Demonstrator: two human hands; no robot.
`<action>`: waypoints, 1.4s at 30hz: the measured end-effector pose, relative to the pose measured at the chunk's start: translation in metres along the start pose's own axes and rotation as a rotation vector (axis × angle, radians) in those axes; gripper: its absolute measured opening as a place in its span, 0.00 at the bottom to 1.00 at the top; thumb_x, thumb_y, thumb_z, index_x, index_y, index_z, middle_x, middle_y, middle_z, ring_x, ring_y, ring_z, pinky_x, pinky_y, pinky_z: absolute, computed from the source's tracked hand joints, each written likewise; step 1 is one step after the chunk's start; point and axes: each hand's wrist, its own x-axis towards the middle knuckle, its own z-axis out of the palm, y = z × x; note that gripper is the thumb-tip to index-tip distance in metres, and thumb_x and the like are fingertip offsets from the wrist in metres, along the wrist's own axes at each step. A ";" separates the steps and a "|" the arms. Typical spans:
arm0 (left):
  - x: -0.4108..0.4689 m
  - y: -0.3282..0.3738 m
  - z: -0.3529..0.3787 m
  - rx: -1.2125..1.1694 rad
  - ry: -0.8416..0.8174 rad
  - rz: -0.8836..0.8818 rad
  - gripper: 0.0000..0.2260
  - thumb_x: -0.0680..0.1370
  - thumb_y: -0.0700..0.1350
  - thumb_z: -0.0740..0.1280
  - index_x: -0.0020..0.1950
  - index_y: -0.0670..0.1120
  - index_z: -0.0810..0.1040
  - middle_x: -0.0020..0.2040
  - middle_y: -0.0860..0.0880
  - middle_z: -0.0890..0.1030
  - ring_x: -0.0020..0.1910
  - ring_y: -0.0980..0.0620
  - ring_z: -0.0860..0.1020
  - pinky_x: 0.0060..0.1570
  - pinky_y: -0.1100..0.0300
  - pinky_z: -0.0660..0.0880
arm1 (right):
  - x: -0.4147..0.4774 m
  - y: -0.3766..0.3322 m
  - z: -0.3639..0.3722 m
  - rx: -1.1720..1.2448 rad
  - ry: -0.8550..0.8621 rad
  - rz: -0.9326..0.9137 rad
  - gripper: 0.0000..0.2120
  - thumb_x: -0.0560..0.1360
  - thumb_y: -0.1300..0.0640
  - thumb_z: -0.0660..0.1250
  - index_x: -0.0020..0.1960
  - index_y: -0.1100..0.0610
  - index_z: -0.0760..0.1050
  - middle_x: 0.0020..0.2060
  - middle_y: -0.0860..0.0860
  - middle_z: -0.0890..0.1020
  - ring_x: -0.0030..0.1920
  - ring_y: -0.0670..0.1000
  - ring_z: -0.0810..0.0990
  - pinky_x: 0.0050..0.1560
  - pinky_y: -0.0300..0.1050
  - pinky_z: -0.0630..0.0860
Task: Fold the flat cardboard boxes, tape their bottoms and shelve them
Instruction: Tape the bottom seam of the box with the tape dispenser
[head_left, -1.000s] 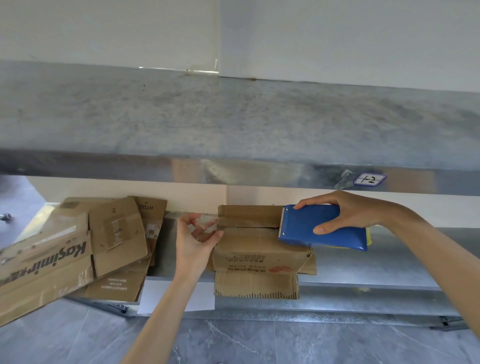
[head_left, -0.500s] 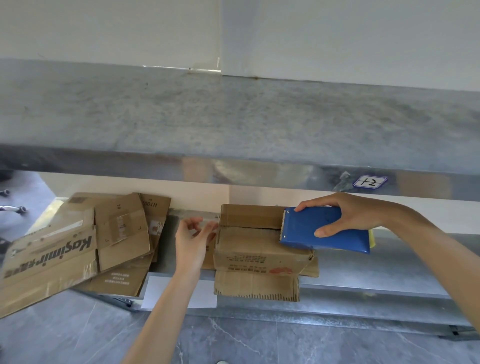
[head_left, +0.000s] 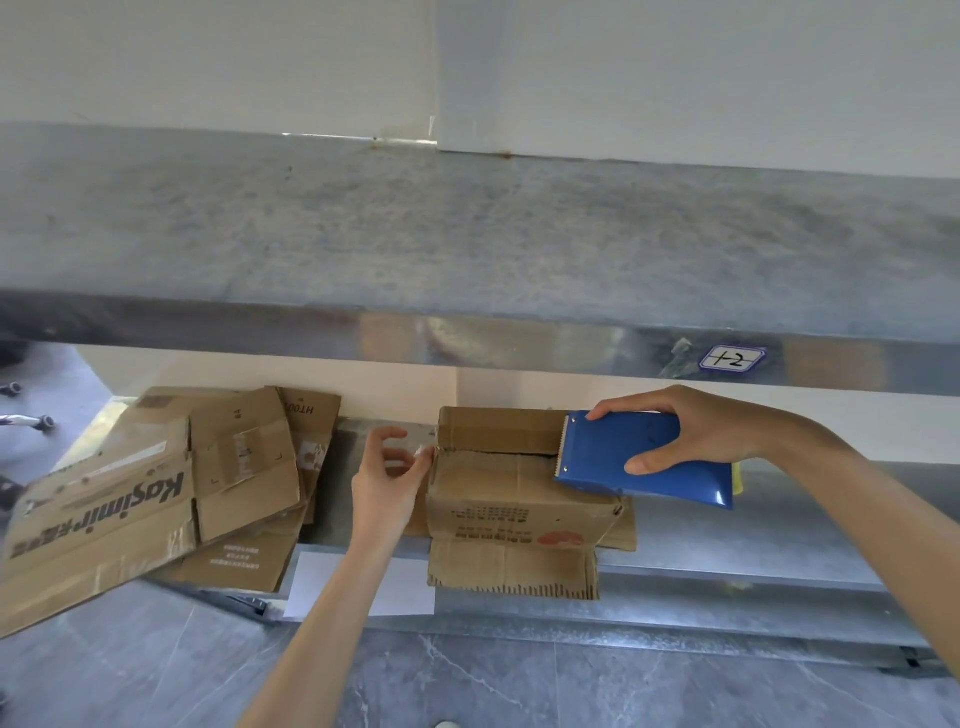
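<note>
Centrally, smooth blue dispenser (head_left: 639, 457) on creased corrugated box (head_left: 519, 499); possibly clear tape (head_left: 418, 451).

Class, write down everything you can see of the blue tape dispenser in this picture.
The tape dispenser is flat, blue, plastic-looking, with a serrated edge at its left end and something yellow behind its right end. The right hand grips it, tilted, over the right part of the top of the cardboard box.

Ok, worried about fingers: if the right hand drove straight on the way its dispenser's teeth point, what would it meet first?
Probably the left hand, fingertips at the cardboard box's left edge; the right hand's blue tape dispenser would cross only box top before it.
</note>
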 end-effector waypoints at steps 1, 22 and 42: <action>0.000 0.003 0.000 0.022 0.021 0.019 0.16 0.76 0.49 0.72 0.60 0.50 0.72 0.44 0.49 0.81 0.43 0.50 0.82 0.42 0.59 0.80 | 0.000 0.000 0.000 -0.001 0.002 -0.001 0.25 0.70 0.47 0.77 0.62 0.30 0.74 0.60 0.30 0.76 0.58 0.41 0.79 0.61 0.48 0.78; -0.042 0.007 0.001 -0.215 -0.422 0.080 0.30 0.80 0.61 0.62 0.79 0.57 0.57 0.71 0.66 0.70 0.71 0.66 0.67 0.76 0.53 0.62 | -0.001 0.002 0.003 -0.024 0.034 -0.012 0.26 0.68 0.44 0.77 0.63 0.30 0.74 0.63 0.32 0.75 0.62 0.41 0.77 0.65 0.50 0.76; 0.006 0.042 0.030 0.764 -0.431 0.578 0.53 0.58 0.78 0.69 0.78 0.60 0.55 0.77 0.60 0.58 0.77 0.55 0.56 0.69 0.45 0.69 | -0.014 -0.005 -0.001 0.011 0.036 -0.021 0.26 0.71 0.49 0.76 0.64 0.30 0.73 0.62 0.31 0.75 0.59 0.42 0.79 0.61 0.49 0.78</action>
